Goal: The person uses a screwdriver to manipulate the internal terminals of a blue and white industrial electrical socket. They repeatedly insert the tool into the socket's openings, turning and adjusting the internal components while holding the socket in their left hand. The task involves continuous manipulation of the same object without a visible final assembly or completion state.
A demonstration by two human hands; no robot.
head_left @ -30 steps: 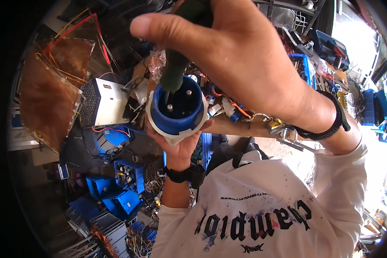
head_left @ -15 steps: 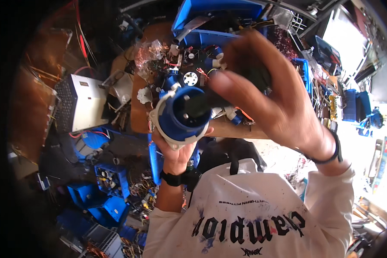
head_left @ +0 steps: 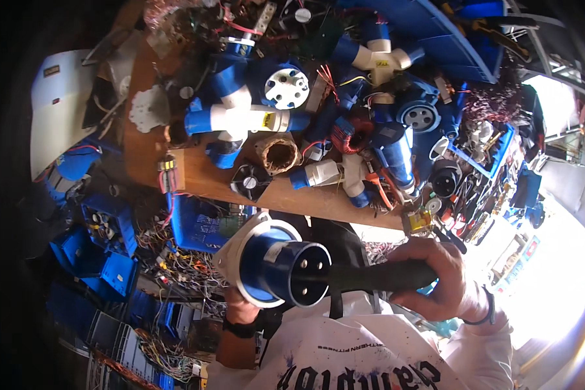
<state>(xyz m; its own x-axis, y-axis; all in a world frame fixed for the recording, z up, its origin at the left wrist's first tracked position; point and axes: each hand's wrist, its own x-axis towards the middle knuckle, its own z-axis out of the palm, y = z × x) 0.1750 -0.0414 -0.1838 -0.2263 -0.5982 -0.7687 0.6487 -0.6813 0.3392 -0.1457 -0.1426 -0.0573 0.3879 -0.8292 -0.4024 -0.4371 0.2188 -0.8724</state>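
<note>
My left hand (head_left: 242, 308) is closed on a blue and white industrial plug inlet (head_left: 257, 260), gripping it from below behind its white flange. The inlet's round blue mouth is turned to the right, with several metal pins showing inside. My right hand (head_left: 443, 276) is wrapped round the thick black handle (head_left: 396, 275) of a tool. The tool points left into the inlet's mouth; its tip is hidden in the dark there, so its kind cannot be told.
Blue and white connectors (head_left: 237, 117) crowd the wooden table (head_left: 325, 201) in front. A small black fan (head_left: 251, 182) and a cardboard tube (head_left: 278, 155) lie near its edge. Blue crates (head_left: 104, 224) and tangled wires cover the floor at left. A blue tray (head_left: 494, 153) of parts is at right.
The inlet has turned, so its mouth faces right. My right hand has come down and nearer with the tool. The view has shifted, showing more of the table.
</note>
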